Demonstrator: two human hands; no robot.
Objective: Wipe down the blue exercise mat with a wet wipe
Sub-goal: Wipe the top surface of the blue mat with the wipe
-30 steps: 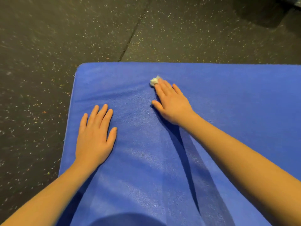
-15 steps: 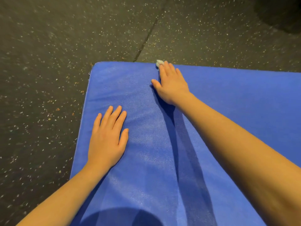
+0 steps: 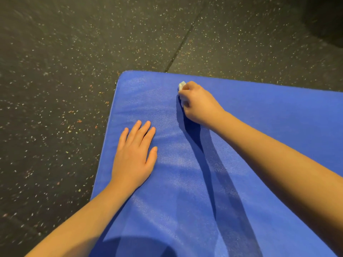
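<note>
- The blue exercise mat lies flat on a dark speckled rubber floor. Its far left corner is in view, and it runs out of frame to the right and towards the person.
- The right hand is curled round a small balled-up white wet wipe. A bit of the wipe pokes out past the knuckles. The hand holds it down on the mat near the far edge, a little way in from the corner.
- The left hand lies palm down with its fingers straight and slightly spread. It grips nothing, rests on the mat just inside the left edge, and seems to brace the person.
- Progress, as a judgement: the wiping looks under way, with the far left part of the mat in hand.
- The surface shows pale sheen in patches, but I cannot tell whether that is dampness or only light, so there is no saying how much is already clean.
- The wide stretch to the right and the near part under the forearms probably remain to be wiped.
- Containers: no wipe packet, bin or bucket shows in this view, so there are no contents to report.
- A seam in the floor runs up to the mat's far edge.
</note>
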